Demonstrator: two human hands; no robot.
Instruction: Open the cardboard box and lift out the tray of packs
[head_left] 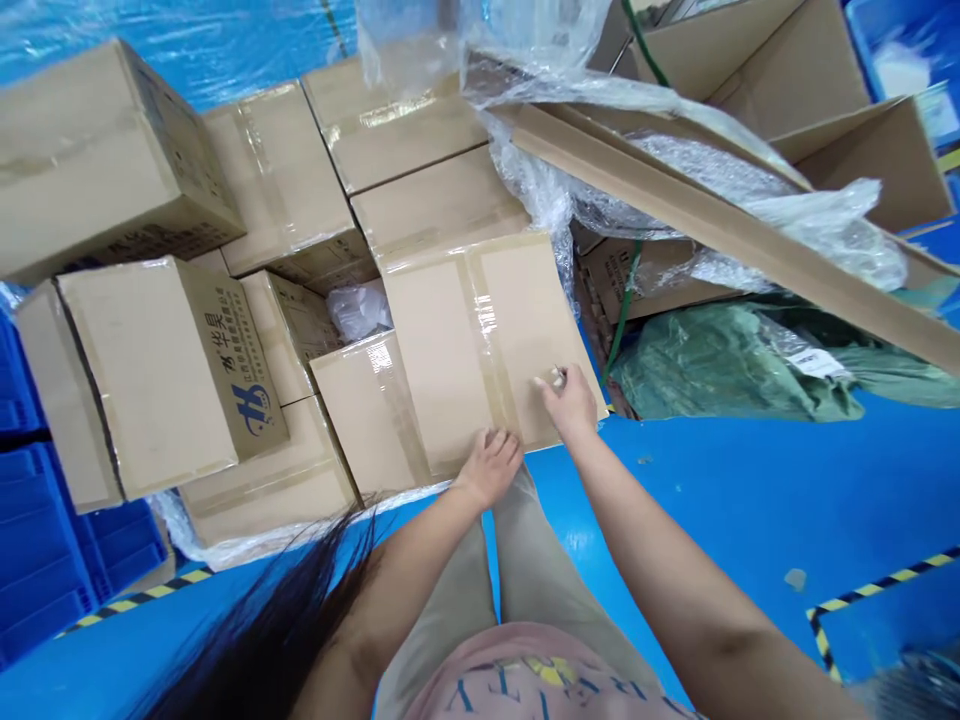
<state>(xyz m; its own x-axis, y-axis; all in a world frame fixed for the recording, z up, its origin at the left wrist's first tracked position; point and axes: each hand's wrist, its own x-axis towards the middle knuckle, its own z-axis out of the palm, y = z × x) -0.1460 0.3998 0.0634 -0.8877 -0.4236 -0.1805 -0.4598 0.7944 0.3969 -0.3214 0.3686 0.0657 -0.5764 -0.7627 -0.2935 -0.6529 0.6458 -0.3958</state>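
A taped cardboard box [442, 350] lies before me, a strip of clear tape running down its top. My left hand [491, 467] rests on its near edge, by the lower end of the tape, fingers bent and lying on the cardboard. Over the right part of the same box, my right hand [571, 402] is closed in a pinch. Between its thumb and fingers a small, light, shiny piece [559, 377] shows; the grip hides most of it, so its kind is unclear.
Stacked cartons [150, 370] stand at the left, some with printed sides. On the right are a long cardboard strip [675, 200] in crumpled plastic film, an open carton [795, 70] and a green plastic sheet [735, 365]. Blue crates [45, 540] sit at the far left.
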